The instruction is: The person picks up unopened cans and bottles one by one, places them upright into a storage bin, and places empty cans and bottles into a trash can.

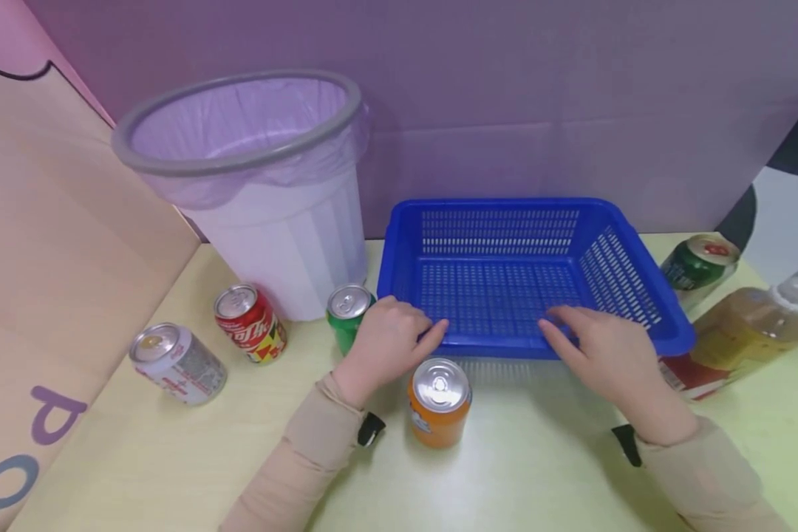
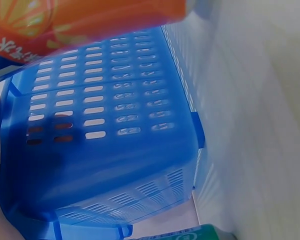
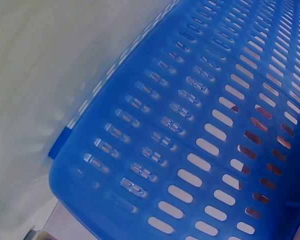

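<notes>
A blue plastic basket (image 1: 492, 345) with slotted walls sits on the table. My left hand (image 1: 389, 336) grips its near rim close to the left corner, the thumb lying along the rim and the other fingers bent over it. Farther right on that rim, my right hand (image 1: 608, 355) holds on with its fingers over the inside; through the slots of the basket wall (image 3: 180, 150), parts of them show in the right wrist view. An orange soda can (image 1: 440, 414) stands upright just before the basket, by my left wrist. Partly behind the left hand is a green can (image 1: 343, 325).
A white bin (image 1: 292, 244) with a grey rim and purple liner stands at the back left. In front of it are a red cola can (image 1: 249, 329) and a pale can (image 1: 185, 369). Right of the basket stand another green can (image 1: 694, 266) and a large drink bottle (image 1: 738, 332).
</notes>
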A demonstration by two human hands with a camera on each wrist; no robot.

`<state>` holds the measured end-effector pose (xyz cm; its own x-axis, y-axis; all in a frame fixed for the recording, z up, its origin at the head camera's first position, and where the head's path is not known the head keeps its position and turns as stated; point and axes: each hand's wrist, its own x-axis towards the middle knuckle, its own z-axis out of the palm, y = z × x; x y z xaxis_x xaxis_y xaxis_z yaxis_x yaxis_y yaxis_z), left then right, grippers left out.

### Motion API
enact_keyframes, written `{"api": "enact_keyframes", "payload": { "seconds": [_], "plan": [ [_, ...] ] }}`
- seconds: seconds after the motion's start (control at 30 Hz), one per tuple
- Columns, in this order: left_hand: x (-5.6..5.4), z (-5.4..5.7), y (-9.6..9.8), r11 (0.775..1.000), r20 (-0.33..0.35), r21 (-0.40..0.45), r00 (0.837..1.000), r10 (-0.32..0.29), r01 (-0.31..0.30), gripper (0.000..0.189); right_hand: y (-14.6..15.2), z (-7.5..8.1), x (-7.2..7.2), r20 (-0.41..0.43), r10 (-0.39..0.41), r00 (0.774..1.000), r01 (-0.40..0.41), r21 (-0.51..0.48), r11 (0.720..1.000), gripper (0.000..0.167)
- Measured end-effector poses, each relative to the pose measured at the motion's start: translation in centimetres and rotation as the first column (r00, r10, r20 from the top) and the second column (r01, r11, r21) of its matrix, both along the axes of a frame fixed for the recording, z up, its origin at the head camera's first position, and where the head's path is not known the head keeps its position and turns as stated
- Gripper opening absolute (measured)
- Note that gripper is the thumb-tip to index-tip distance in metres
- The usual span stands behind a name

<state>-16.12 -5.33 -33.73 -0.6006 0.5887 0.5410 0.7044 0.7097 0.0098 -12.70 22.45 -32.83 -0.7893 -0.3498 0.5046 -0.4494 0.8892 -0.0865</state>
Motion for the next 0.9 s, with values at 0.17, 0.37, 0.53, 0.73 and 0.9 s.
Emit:
{"api": "enact_keyframes", "payload": {
  "seconds": [0.17,0.37,0.53,0.73,0.9],
  "plan": [
    [0.0,-0.1,0.1,1.000,-0.007,0.003,1.000,0.008,-0.008,0.044,0.1,0.0,0.0,-0.020,0.026,0.999,-0.026,-0.005,1.000,0.025],
    [0.0,-0.2,0.1,1.000,-0.014,0.007,1.000,0.017,-0.017,0.044,0.0,0.1,0.2,-0.020,0.056,0.998,-0.057,-0.068,0.996,0.024],
    [-0.1,-0.3,0.1,1.000,-0.016,0.003,1.000,0.018,-0.018,0.044,-0.6,0.5,0.7,-0.083,0.137,0.987,-0.151,-0.196,0.969,0.032],
    [-0.1,-0.2,0.1,1.000,-0.024,0.005,1.000,0.017,-0.017,0.043,-2.5,0.9,1.8,-0.153,0.258,0.954,-0.292,-0.272,0.917,0.046],
    [0.0,-0.1,0.1,1.000,-0.027,0.009,1.000,0.017,-0.017,0.043,-3.9,0.7,2.7,-0.123,0.335,0.934,-0.357,-0.313,0.880,0.039]
  ]
}}
